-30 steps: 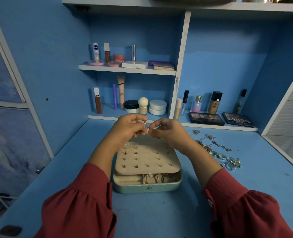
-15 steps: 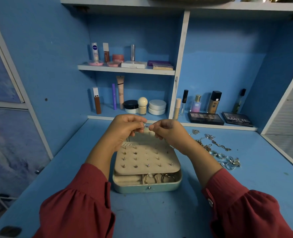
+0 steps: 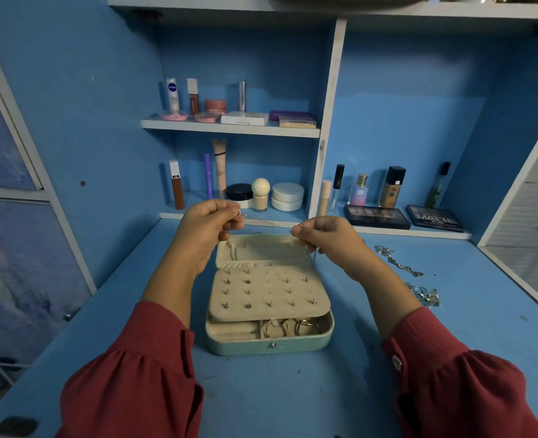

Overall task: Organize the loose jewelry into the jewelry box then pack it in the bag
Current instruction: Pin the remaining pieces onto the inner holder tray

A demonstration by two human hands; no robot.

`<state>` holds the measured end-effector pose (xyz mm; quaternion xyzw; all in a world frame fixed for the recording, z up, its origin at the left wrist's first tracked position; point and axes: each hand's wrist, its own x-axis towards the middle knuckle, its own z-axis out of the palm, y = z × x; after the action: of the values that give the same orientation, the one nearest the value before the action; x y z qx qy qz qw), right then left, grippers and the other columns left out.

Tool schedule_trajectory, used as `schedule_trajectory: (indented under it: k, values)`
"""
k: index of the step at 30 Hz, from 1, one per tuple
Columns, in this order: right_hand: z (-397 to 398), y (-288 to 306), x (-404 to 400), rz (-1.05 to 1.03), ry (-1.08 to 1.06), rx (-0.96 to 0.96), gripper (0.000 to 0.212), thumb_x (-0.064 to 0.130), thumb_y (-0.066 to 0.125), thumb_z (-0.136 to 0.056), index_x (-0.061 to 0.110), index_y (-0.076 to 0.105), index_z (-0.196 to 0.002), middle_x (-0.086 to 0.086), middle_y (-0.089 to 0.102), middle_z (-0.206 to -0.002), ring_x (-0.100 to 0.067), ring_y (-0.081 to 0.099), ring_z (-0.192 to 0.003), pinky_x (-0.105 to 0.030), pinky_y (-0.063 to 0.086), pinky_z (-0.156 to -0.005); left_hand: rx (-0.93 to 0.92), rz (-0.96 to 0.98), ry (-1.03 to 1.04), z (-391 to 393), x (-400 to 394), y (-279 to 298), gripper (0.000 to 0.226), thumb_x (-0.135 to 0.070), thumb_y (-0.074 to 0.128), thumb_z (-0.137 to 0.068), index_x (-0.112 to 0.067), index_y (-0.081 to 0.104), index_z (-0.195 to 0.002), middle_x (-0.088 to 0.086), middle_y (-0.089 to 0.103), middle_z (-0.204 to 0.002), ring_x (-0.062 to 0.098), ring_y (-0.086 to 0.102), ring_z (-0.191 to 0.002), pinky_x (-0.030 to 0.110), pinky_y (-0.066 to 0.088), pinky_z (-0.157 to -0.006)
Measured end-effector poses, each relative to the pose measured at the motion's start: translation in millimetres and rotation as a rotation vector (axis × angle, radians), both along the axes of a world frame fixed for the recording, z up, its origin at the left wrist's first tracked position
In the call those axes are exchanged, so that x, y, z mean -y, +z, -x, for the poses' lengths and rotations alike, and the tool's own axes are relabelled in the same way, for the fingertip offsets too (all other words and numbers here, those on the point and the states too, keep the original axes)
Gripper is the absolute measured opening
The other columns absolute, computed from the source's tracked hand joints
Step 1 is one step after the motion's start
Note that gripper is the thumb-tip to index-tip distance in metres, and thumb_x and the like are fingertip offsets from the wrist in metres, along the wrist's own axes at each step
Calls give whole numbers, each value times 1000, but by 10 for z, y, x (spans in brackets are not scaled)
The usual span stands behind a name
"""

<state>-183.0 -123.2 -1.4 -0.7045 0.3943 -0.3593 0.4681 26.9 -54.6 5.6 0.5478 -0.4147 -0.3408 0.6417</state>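
The left hand (image 3: pixel 203 233) and the right hand (image 3: pixel 327 238) are each pinching one end of a thin chain (image 3: pixel 266 222), holding it stretched between them above the open jewelry box (image 3: pixel 269 298). The box is sitting on the blue desk (image 3: pixel 277 393), with studs poking up through its cream earring panel (image 3: pixel 269 292) and rings lying in the front compartment. More loose jewelry (image 3: pixel 411 279) is lying on the desk to the right of the box, well apart from it.
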Motion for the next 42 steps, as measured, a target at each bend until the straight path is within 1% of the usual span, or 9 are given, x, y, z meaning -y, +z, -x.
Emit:
schedule_trajectory:
  k: [8, 14, 22, 24, 27, 30, 33, 36, 42]
  values:
    - [163, -18, 79, -28, -1, -65, 3, 18, 72, -83, 19, 74, -81, 7, 67, -67, -3, 51, -58, -14, 42, -57, -204, 114, 117, -136, -8, 12, 13, -6, 56, -93, -12, 63, -84, 3, 64, -74, 14, 63, -69, 22, 40, -56]
    - [290, -28, 135, -37, -50, -81, 5, 14, 71, -84, 15, 74, -81, 0, 71, -76, 3, 57, -55, -16, 42, -61, -283, 119, 168, -183, -27, 20, 8, -9, 56, -94, -13, 60, -88, 4, 69, -79, 15, 69, -71, 22, 47, -59]
    - [153, -68, 141, 57, -85, -72, 6, 11, 68, -87, 14, 73, -85, 1, 71, -82, 5, 60, -61, -9, 43, -61, -199, 103, 83, -111, -17, 17, 8, -6, 53, -95, -10, 60, -92, 6, 72, -77, 20, 72, -75, 26, 54, -64]
    - [-14, -32, 78, 67, -17, -19, 8, 11, 70, -85, 13, 72, -93, 3, 71, -85, 6, 64, -69, -9, 47, -68, -159, 112, 30, -42, -8, 34, 10, -5, 52, -96, -8, 61, -96, 8, 72, -80, 20, 72, -77, 27, 55, -66]
    - [-316, 12, -13, 119, 99, -100, 16, 16, 73, -83, 18, 72, -99, 7, 72, -89, 2, 65, -80, -9, 48, -77, -119, 148, -36, 52, -10, 64, 11, -3, 49, -97, -5, 60, -97, 11, 71, -85, 19, 71, -78, 27, 57, -71]
    - [-594, 17, -76, 206, 174, -203, 21, 17, 73, -83, 15, 73, -105, 6, 72, -95, 1, 64, -84, -4, 45, -77, -128, 191, -90, 94, -21, 77, 12, -2, 47, -97, -3, 59, -98, 13, 69, -86, 20, 70, -78, 26, 57, -71]
    - [-743, 28, -88, 244, 168, -246, 15, 16, 70, -85, 13, 74, -99, 8, 69, -85, 4, 61, -74, -8, 44, -71, -143, 218, -99, 82, -26, 81, 13, -1, 46, -97, 2, 57, -103, 13, 69, -87, 22, 70, -81, 27, 56, -73]
    - [-755, 43, -66, 178, 137, -190, 9, 15, 68, -87, 12, 74, -92, 5, 70, -76, 4, 60, -63, -5, 44, -62, -160, 246, -72, 52, -29, 89, 15, -1, 46, -97, 3, 56, -107, 12, 70, -87, 21, 70, -81, 27, 56, -71]
    - [-697, 57, -74, 58, 84, -15, 9, 12, 64, -86, 14, 67, -78, -6, 72, -81, -10, 64, -72, -13, 46, -60, -199, 294, -28, 2, -39, 97, 11, -2, 47, -97, -5, 58, -98, 10, 71, -86, 21, 70, -80, 27, 56, -70]
